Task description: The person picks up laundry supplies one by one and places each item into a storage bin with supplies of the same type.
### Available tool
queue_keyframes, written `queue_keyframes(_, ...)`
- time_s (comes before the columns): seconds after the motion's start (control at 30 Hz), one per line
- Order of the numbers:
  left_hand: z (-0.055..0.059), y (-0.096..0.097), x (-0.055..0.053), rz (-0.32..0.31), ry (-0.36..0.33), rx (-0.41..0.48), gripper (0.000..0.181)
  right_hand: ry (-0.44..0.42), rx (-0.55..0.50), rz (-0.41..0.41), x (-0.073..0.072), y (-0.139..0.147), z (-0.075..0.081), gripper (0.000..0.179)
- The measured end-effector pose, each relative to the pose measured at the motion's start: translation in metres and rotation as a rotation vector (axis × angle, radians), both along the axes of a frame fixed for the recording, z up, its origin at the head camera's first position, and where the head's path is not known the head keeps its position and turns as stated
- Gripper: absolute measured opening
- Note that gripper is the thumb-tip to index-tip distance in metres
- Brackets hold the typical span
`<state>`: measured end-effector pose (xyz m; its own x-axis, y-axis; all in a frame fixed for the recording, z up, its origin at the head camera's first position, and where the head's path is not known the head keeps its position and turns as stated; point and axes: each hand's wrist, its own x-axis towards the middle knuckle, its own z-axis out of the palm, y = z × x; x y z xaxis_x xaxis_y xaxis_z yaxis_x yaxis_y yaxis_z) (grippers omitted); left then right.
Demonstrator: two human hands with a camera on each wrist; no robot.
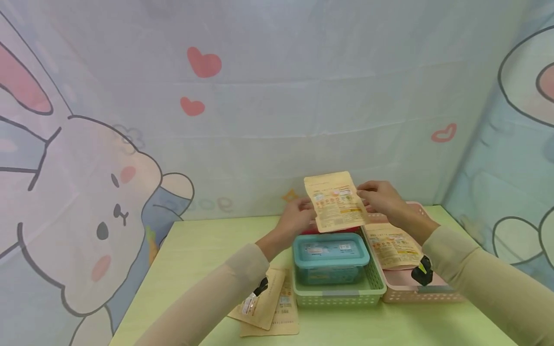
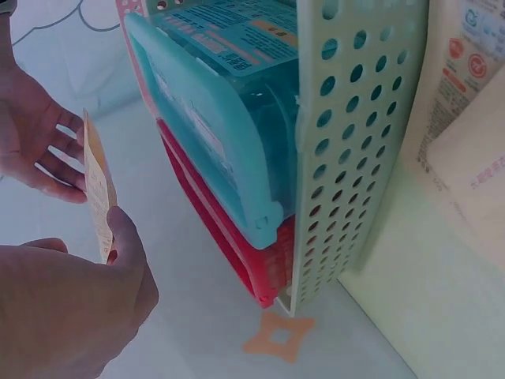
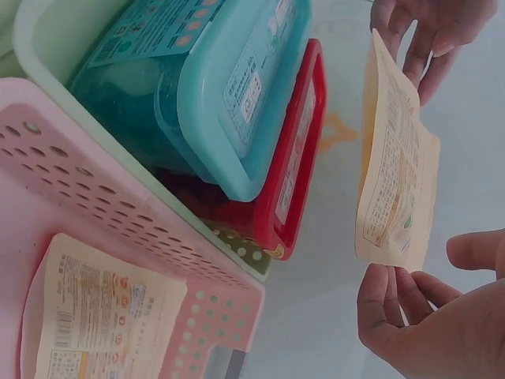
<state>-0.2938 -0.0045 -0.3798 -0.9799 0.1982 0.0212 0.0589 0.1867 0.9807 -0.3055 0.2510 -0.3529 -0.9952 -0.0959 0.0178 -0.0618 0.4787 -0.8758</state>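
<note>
A flat pale-yellow printed pouch (image 1: 335, 202) is up in the air over the back of the green basket (image 1: 337, 300). My left hand (image 1: 296, 218) pinches its left edge, the thumb overlapping it in the left wrist view. At the opposite edge is my right hand (image 1: 381, 197); its fingertips meet the pouch while the thumb (image 3: 473, 251) stands apart. A teal-lidded container (image 1: 331, 259) sits in the green basket, and a red-lidded container (image 3: 296, 150) lies behind it. Another such pouch (image 1: 394, 245) rests in the pink basket (image 1: 424, 294) on the right.
More pouches (image 1: 264, 298) overlap on the light-green table (image 1: 207, 259), left of the green basket and partly beneath my left sleeve. The two baskets stand side by side. A cloth backdrop (image 1: 259, 144) with cartoon animals and hearts rises behind the table.
</note>
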Motion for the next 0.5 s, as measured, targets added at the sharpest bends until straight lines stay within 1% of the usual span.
queue_keyframes(0.2, 0.005, 0.011, 0.002, -0.001, -0.005, -0.041, 0.055, -0.005, 0.008, -0.008, -0.002, 0.007, -0.002, 0.052)
queue_keyframes(0.4, 0.012, 0.021, 0.005, -0.051, -0.024, -0.024, 0.058, 0.001, 0.014, -0.022, -0.001, 0.016, -0.005, 0.052)
queue_keyframes(0.5, 0.014, 0.024, 0.006, -0.063, -0.023, -0.026, 0.059, 0.014, 0.021, -0.036, -0.001, 0.018, -0.005, 0.052)
